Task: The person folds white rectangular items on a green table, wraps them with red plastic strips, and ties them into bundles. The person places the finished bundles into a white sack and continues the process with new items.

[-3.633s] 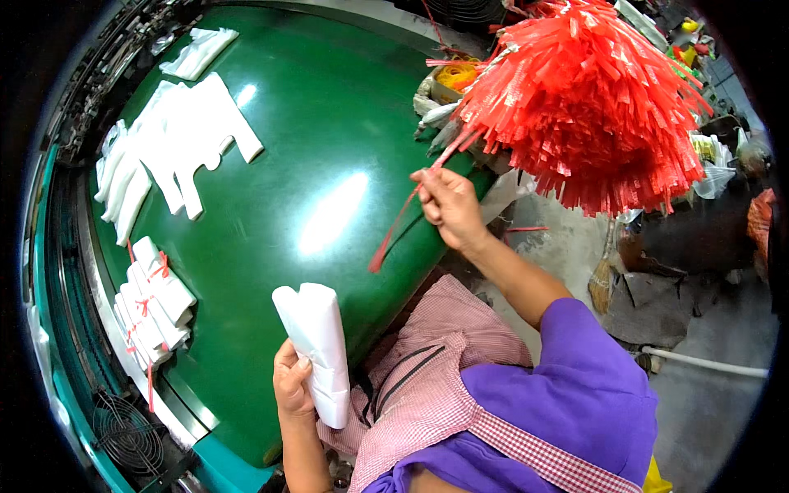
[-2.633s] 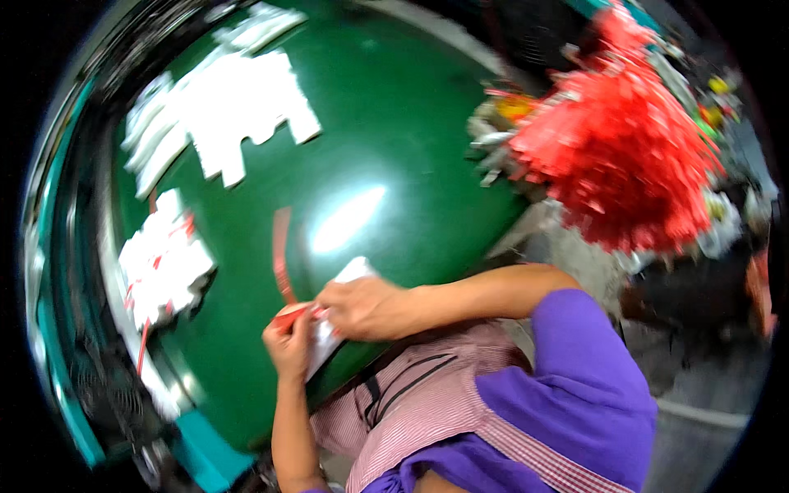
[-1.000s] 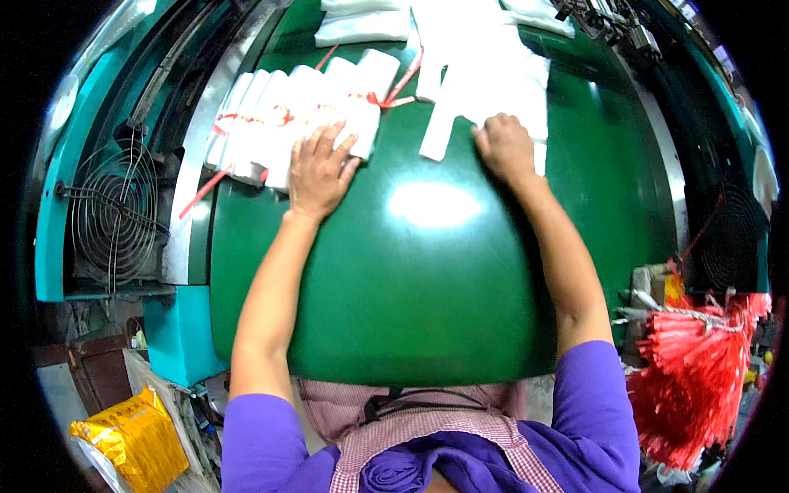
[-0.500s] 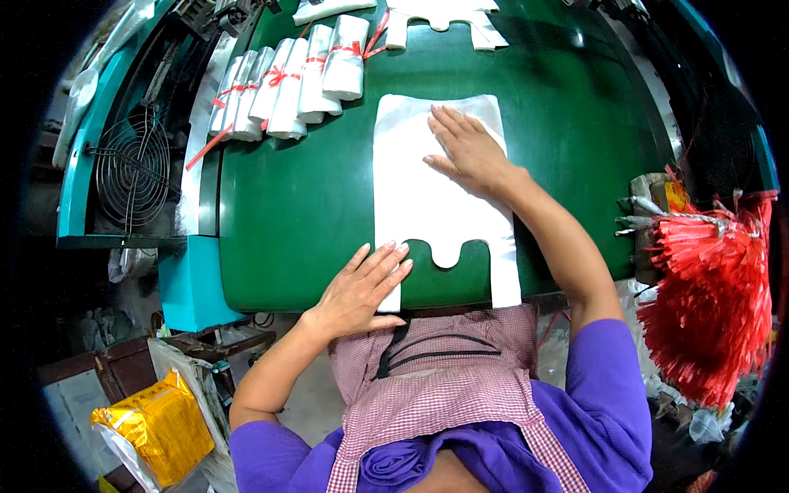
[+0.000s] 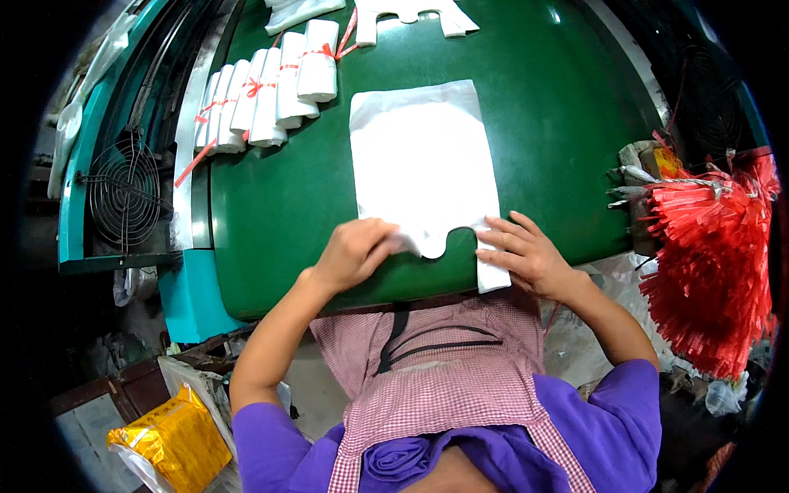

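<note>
White bag (image 5: 423, 156) lies flat mid-frame on the green surface (image 5: 567, 164); the left hand (image 5: 355, 253) grasps its left handle (image 5: 402, 243) with curled fingers, the right hand (image 5: 530, 256) lays loose fingers across the right handle (image 5: 492, 278), apparently steadying it.

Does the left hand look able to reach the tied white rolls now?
Likely yes: nothing visible stands between the left hand and the tied rolls, though it seems to grip the white bag.

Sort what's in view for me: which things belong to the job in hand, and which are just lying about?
In the job, apparently:
white vest-style plastic bag, between left hand and right hand
similar white bags beyond
red-tied white rolls
red plastic strip bundle
green tabletop

Just lying about, apparently:
yellow-wrapped package
crumpled clear plastic
</note>
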### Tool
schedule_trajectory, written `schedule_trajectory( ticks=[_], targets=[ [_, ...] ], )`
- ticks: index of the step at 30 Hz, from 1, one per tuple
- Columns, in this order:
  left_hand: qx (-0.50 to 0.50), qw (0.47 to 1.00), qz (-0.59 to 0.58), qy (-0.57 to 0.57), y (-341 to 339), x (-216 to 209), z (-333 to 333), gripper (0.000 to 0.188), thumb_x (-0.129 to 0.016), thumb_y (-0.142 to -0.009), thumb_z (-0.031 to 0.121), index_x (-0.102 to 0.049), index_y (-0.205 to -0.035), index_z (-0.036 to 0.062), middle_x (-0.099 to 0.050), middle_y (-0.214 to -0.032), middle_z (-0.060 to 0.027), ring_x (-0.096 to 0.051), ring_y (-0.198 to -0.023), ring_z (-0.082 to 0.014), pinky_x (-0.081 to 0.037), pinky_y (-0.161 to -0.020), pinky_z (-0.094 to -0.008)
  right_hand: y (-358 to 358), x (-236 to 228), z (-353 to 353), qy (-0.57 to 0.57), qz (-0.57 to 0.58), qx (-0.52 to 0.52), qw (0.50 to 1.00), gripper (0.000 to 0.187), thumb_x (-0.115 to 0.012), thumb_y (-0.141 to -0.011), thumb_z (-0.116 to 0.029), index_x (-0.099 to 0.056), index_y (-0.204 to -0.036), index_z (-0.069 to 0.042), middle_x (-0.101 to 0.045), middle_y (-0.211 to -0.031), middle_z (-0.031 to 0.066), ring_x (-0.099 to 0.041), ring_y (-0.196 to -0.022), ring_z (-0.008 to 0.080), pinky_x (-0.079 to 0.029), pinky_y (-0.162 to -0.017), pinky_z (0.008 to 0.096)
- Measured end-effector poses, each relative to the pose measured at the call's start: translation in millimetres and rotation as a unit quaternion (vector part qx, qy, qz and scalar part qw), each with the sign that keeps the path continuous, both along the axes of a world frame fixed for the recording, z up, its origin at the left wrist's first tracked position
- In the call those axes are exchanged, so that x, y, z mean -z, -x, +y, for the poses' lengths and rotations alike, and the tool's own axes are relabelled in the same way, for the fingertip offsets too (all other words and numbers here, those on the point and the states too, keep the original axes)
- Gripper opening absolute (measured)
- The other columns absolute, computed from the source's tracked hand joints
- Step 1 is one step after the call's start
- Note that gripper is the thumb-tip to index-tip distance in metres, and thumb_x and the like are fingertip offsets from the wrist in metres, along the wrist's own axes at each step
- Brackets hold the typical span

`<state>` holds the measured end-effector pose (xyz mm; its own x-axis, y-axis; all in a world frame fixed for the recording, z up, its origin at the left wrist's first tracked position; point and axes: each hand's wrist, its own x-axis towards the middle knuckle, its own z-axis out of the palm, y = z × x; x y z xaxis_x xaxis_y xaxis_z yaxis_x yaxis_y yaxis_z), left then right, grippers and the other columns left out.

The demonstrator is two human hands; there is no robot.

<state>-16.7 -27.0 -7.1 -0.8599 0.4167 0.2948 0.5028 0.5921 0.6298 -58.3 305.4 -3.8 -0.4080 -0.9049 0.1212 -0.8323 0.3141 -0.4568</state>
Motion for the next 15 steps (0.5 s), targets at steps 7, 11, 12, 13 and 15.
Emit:
schedule_trajectory(
  ticks=[7, 11, 12, 13, 15],
  targets=[
    [-0.063, 0.979, 0.035, 0.192, 61.5, 16.5, 43.9, 0.028, -0.058, -0.084, 0.014, -0.057, -0.109, 0.0011, -0.064, -0.068, -0.0148, -0.063, -0.06, -0.0352, -0.05, -0.057, -0.0427, 40.9, -16.7, -79.3, 0.225, -0.238, 0.156, 0.932, 0.028, -0.056, -0.088, -0.012, -0.056, -0.115, -0.005, -0.059, -0.092, 0.0204, -0.059, -0.089, 0.0331, -0.047, -0.077, 0.0391],
    [-0.1, 0.965, 0.214, 0.115, 36.1, 5.5, 30.2, 0.041, -0.058, -0.081, 0.007, -0.054, -0.121, 0.0047, -0.065, -0.095, -0.015, -0.064, -0.085, -0.0322, -0.052, -0.073, -0.0397, 46.6, 1.0, -104.0, 0.009, -0.083, 0.171, 0.982, 0.02, -0.055, -0.09, -0.023, -0.059, -0.091, -0.003, -0.063, -0.08, 0.0165, -0.062, -0.077, 0.0347, -0.049, -0.065, 0.0444],
    [-0.032, 0.967, 0.218, 0.13, 21.8, 7.9, 24.7, 0.04, -0.058, -0.08, 0.005, -0.055, -0.12, 0.0052, -0.062, -0.105, -0.0142, -0.062, -0.094, -0.0311, -0.051, -0.079, -0.0398, 40.3, 3.8, -100.5, 0.053, -0.068, 0.144, 0.986, 0.023, -0.055, -0.089, -0.026, -0.056, -0.08, -0.005, -0.063, -0.081, 0.0159, -0.062, -0.074, 0.0353, -0.049, -0.064, 0.0461],
    [0.032, 0.965, 0.218, 0.144, 1.2, 7.7, 21.9, 0.04, -0.059, -0.078, 0.004, -0.057, -0.118, 0.0058, -0.06, -0.116, -0.0134, -0.06, -0.103, -0.03, -0.05, -0.085, -0.0399, 34.0, 2.8, -97.2, 0.011, -0.043, 0.127, 0.991, 0.02, -0.055, -0.088, -0.023, -0.058, -0.082, -0.005, -0.062, -0.09, 0.0143, -0.062, -0.083, 0.0331, -0.049, -0.066, 0.0434],
    [0.013, 0.973, 0.147, 0.177, -25.3, 2.5, 41.5, 0.042, -0.061, -0.074, 0.002, -0.06, -0.115, 0.0046, -0.058, -0.123, -0.0134, -0.059, -0.109, -0.029, -0.047, -0.093, -0.0391, 30.6, 11.3, -91.2, 0.043, 0.031, 0.074, 0.996, 0.022, -0.053, -0.087, -0.02, -0.061, -0.099, -0.002, -0.058, -0.115, 0.016, -0.055, -0.109, 0.0342, -0.048, -0.082, 0.0422]
  ],
)
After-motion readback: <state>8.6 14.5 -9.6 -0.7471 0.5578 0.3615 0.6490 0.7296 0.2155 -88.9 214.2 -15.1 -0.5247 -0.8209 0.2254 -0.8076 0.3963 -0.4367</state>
